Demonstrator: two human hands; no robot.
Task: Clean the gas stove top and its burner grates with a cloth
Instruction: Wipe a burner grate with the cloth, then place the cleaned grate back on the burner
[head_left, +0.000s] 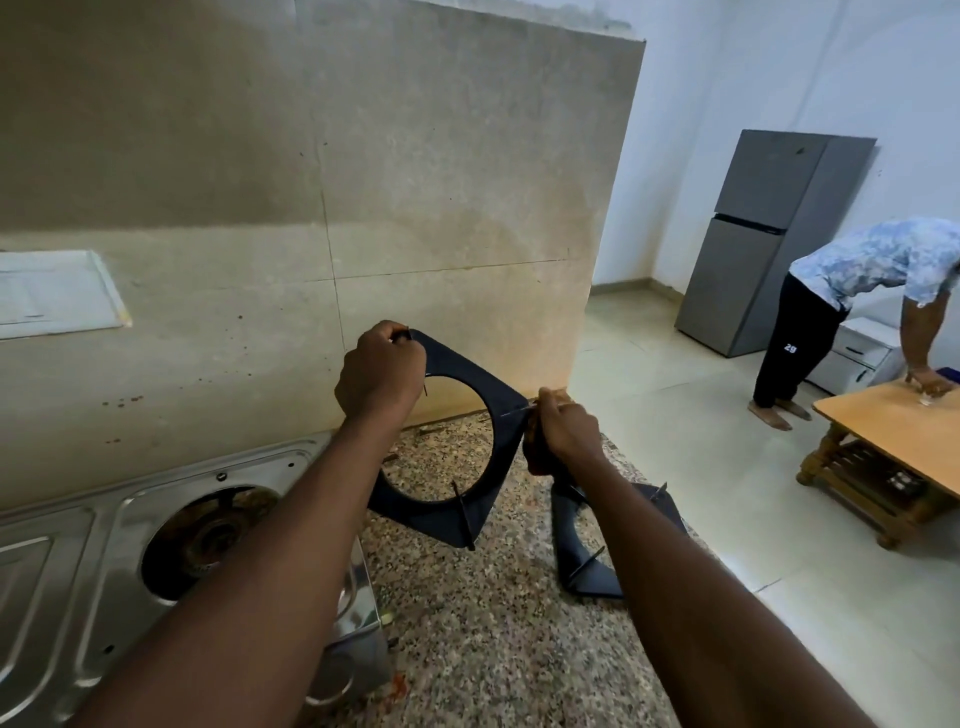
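Left hand (379, 371) clamped atop upright diamond-set grate (460, 364); right hand (566, 431) clutching cloth (537, 460) at corner

Your stove (78, 571) sits at the left of the countertop (493, 639), with the wall (363, 182) behind it and the burner well (208, 540) at its right end. Just right of the stove, above the countertop, your left hand (379, 374) holds a grate (483, 384) upright by its top corner. Your right hand (563, 434), gripping the cloth (535, 462), is at the grate's right corner, and a second grate (587, 551) lies farther right near the counter's edge. Well right of the stove, past the counter, stand a table (904, 436), a person (857, 270) bent over it and a fridge (769, 244) behind.
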